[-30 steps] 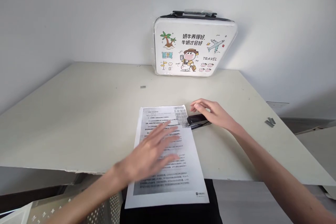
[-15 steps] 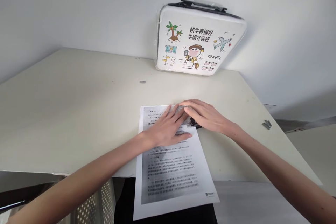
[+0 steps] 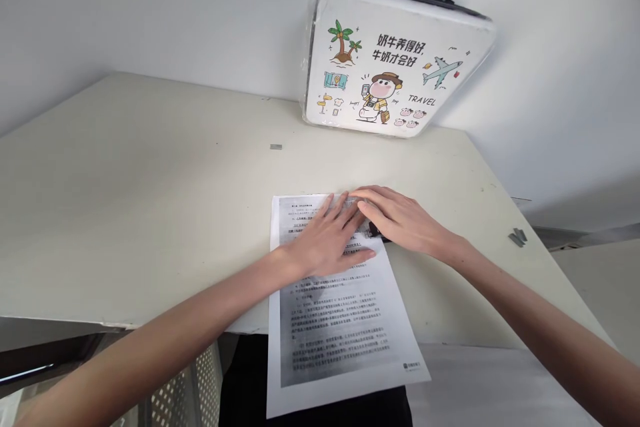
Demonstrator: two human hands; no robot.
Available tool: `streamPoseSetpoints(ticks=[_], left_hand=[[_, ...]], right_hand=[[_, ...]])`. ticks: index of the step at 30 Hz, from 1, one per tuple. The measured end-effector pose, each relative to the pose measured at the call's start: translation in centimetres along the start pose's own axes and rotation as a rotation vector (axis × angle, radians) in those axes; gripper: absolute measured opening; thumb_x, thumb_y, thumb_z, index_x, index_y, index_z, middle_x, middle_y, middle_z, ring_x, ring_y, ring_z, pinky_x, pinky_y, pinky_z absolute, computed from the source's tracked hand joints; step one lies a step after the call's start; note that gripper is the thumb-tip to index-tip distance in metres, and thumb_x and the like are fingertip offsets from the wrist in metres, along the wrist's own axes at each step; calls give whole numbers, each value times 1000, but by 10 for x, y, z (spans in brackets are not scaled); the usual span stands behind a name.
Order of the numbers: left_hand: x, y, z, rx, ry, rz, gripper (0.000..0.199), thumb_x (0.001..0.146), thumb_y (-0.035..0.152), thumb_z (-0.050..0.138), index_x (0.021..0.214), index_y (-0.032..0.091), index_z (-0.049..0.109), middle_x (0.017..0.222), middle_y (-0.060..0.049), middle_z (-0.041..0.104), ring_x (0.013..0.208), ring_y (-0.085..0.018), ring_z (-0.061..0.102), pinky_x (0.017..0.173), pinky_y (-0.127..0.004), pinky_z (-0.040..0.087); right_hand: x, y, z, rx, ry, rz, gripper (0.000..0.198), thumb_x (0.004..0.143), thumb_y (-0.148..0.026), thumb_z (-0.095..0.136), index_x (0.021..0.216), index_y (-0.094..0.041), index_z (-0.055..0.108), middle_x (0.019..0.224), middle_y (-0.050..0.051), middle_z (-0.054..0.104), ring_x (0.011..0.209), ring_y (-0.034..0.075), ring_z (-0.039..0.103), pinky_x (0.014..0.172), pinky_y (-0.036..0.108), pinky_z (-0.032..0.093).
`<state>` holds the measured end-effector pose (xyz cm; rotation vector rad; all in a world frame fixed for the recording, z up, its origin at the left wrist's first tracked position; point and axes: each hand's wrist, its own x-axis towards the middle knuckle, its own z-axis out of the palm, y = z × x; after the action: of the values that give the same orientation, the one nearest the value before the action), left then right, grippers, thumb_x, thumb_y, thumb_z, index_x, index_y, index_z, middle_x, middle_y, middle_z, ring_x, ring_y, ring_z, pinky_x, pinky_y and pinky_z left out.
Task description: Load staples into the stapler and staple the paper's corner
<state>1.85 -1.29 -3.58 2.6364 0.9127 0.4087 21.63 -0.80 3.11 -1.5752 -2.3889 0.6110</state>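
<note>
Paper (image 3: 333,320) covered in printed text lies on the pale table (image 3: 150,213), its lower end reaching past the near edge, above dark clothing (image 3: 240,380). The left hand (image 3: 323,240) rests palm down over the upper part of the page, spread fairly wide, with the fingers extended and the thumb out to the side. The right hand (image 3: 400,217) arches over the paper's upper right corner, where a black stapler (image 3: 374,229) shows only as a small dark patch (whether those fingers close on it, I cannot tell). Its fingertips are just beside those of the left hand, near the paper's top edge. Farther back, a small grey staple strip (image 3: 276,147) sits on the table, and more grey pieces (image 3: 519,237) lie near the right edge. A white case (image 3: 400,67), decorated with cartoon drawings and the word TRAVEL, stands by the wall (image 3: 150,13).
</note>
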Motion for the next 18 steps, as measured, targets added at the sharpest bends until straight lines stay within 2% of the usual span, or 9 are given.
streamPoseSetpoints(ticks=[11, 18], left_hand=[[1, 0, 0, -1, -7, -8, 84, 104, 72, 33, 165, 14, 29, 173, -13, 30, 164, -33, 2, 134, -54, 0], [1, 0, 1, 8, -10, -8, 85, 104, 73, 31, 164, 12, 29, 173, -14, 31, 164, -32, 2, 134, -54, -1]], right_hand=[[1, -1, 2, -64, -26, 32, 42, 109, -40, 30, 135, -34, 62, 150, 0, 61, 141, 26, 54, 110, 49, 49], [2, 2, 6, -124, -12, 14, 42, 109, -40, 30, 136, -35, 62, 151, 2, 61, 139, 27, 56, 109, 48, 50]])
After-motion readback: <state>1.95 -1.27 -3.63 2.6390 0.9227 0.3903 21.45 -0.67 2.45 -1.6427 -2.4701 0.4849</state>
